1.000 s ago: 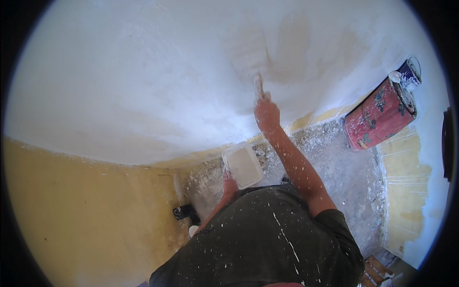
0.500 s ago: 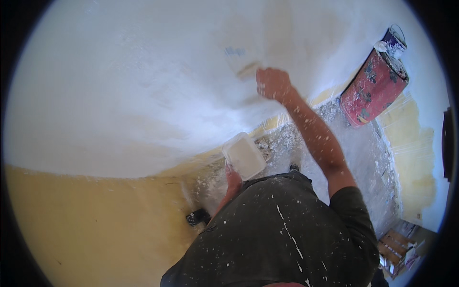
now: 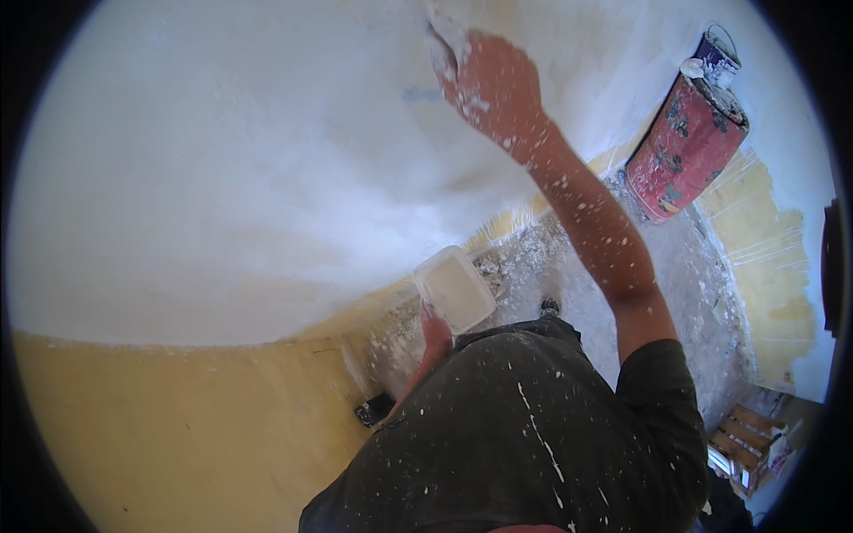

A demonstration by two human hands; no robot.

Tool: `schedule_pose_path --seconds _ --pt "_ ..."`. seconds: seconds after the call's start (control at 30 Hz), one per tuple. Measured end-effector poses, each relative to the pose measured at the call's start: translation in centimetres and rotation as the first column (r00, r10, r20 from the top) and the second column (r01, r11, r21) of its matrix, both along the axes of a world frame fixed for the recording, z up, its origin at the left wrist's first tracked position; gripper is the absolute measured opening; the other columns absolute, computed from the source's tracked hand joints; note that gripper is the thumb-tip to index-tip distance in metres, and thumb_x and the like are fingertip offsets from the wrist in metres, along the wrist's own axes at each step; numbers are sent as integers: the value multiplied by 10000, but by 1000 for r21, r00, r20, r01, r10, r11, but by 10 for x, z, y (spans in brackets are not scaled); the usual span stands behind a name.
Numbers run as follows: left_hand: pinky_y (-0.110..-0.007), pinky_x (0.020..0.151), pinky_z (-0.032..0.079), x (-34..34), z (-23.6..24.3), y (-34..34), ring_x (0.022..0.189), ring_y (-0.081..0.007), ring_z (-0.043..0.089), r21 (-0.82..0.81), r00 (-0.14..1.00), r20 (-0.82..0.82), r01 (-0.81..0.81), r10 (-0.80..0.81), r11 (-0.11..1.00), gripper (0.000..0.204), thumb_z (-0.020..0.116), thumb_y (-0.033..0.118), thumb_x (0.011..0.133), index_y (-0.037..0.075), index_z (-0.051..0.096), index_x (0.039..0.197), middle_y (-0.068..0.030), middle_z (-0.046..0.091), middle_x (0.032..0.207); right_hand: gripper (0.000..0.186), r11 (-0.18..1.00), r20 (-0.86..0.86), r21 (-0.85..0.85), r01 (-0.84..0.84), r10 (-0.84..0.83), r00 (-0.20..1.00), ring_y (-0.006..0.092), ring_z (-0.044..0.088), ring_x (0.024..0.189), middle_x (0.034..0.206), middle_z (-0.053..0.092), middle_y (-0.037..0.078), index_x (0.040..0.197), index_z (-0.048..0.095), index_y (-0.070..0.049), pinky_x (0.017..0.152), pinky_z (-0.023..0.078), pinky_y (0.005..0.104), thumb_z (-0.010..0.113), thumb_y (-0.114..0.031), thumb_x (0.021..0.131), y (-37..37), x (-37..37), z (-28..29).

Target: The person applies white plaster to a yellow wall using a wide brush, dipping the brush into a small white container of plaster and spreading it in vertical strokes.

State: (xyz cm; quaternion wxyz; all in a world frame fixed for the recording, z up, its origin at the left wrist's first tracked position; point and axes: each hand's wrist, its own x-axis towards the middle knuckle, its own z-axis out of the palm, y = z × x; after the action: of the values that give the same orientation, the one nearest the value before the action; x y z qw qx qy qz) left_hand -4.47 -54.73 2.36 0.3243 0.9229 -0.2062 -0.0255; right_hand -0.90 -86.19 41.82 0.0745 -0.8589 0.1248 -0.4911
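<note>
My left hand [image 3: 434, 330] is closed on the side of a whitish plastic tub [image 3: 490, 313] in front of my body. Pale liquid paint [image 3: 455, 289] lies inside it. My right hand [image 3: 502, 89], speckled with white, is raised high against the wall [image 3: 293, 160], its fingers wrapped round a paintbrush [image 3: 439, 35]. Only part of the brush shows; its bristles blend into the white surface. White paint covers most of the wall, with yellow [image 3: 178, 417] along its lower left.
At the right stands a paint-splashed red drum [image 3: 680, 151] with a dark bucket [image 3: 718, 55] by its top. The floor [image 3: 653, 293] is spattered white. A wooden crate [image 3: 745, 437] sits at lower right, and a small black object [image 3: 373, 410] lies left of me.
My right hand has moved up and slightly left along the wall with the paintbrush. The left hand and tub stay almost in place, while the view has shifted slightly.
</note>
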Motion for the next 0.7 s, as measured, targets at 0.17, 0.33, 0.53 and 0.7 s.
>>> schedule_pose_path --seconds 0.17,0.33,0.53,0.7 --pt "-358 1023 248 1 -16 -9 1214 -325 327 -224 961 -252 -172 113 959 452 321 48 868 -60 275 1304 -238 350 1298 478 951 20 268 -156 156 988 306 568 653 769 554 139 1274 401 -164 567 469 403 546 -160 819 10 27 -114" --pt "-354 1016 262 1 -11 -7 1188 -335 355 -233 969 -205 -184 136 955 438 328 59 875 -71 291 1292 -245 371 1277 540 867 -279 496 -52 216 936 321 572 666 806 577 147 1292 374 -150 578 477 404 559 -168 785 32 8 -243" --pt "-332 981 313 9 -78 18 1120 -297 430 40 986 144 -93 87 995 426 333 55 882 -56 299 1292 -214 419 1239 346 -271 88 962 27 406 910 264 600 697 787 618 118 1086 535 -74 647 479 375 586 -177 760 24 -17 -354" --pt "-332 986 304 3 -46 8 1131 -295 417 -124 985 -84 -162 152 979 433 330 50 879 -55 291 1297 -214 407 1249 359 770 -478 546 -331 610 632 238 591 818 869 627 81 1072 521 -61 727 457 383 621 -203 758 -1 6 -313"
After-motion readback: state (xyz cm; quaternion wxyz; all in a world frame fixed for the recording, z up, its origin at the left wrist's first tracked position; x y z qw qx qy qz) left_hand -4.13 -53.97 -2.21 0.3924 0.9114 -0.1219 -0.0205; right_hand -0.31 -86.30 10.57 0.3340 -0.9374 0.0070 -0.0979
